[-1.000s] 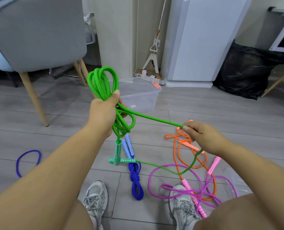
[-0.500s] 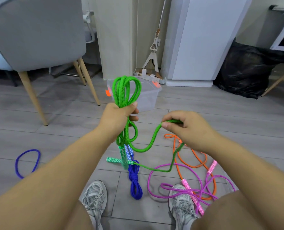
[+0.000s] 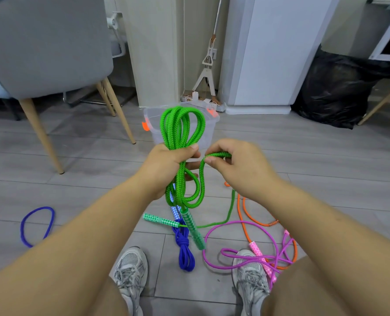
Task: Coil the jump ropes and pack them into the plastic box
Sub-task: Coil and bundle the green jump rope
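A grey upholstered chair (image 3: 46,46) fills the upper left of the frame, its pale wooden legs (image 3: 41,135) splayed on the grey plank floor (image 3: 87,160). At top centre a mop (image 3: 208,65) leans upright in the corner beside a tall white cabinet (image 3: 276,53). Right of the cabinet, a bulging black bag (image 3: 335,92) sits on the floor, with a slanted wooden leg (image 3: 380,103) just beyond it. At the bottom edge are my grey mesh sneakers, one left of centre (image 3: 130,267), one right of centre (image 3: 249,277).

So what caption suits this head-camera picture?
Left hand grips a coiled green braided jump rope while right hand pinches its loose strand in front of a clear plastic box.
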`<state>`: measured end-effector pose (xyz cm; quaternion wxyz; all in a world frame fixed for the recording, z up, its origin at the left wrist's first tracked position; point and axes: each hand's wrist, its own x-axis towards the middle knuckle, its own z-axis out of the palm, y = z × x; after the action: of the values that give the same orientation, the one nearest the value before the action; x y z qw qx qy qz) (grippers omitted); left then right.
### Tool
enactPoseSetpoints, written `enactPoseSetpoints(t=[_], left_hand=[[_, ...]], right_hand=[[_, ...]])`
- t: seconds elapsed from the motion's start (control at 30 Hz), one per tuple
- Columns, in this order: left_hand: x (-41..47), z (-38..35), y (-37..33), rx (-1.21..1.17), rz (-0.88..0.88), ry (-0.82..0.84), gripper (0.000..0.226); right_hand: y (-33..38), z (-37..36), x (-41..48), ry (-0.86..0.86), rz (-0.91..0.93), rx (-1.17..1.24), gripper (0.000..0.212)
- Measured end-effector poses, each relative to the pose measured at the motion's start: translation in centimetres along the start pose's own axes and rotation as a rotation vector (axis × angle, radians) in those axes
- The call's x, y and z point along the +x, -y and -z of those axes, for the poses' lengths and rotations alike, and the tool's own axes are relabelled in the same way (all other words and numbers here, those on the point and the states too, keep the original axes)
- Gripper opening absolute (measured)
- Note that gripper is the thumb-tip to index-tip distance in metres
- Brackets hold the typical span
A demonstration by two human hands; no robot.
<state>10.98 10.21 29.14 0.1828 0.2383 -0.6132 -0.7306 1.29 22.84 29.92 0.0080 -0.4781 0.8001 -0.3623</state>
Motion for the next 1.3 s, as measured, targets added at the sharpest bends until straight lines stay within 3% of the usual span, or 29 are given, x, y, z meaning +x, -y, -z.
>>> enactPoseSetpoints(t=[0.3,0.67,0.93,1.07,1.23,1.3], left_hand=[[-0.1,-0.2,0.4,-0.005,-0.006,0.134,0.017],[-0.4,-0.2,0.3,-0.080,0.073,0.200,0.022],[-0.1,0.9,0.1,-0.015,0.013,0.192,0.026],[0.2,2.2,-0.2,-0.013,-0.002,0.145,0.027],[0.1,2.6,0.2,0.133,0.041,0.095,0.025],[-0.1,2.4,0.1,0.216,0.069,0.088,0.023]], right_hand=[[0.6,-0.2,0.0,-0.076,0.032,0.127,0.005],[0.4,0.0,0.4,-0.162,0.107,-0.032,0.029],[-2.1,1.7,-0.3,0.096,-0.085,-0.109,0.033],[-3.7,2.9,-1.0,0.138,-0.119,-0.042,0.018],[-3.4,2.9,-1.6,0.041,0.041,0.026,0.008],[-2.7,2.6,-1.4,-0.055,0.135,0.020,0.017]])
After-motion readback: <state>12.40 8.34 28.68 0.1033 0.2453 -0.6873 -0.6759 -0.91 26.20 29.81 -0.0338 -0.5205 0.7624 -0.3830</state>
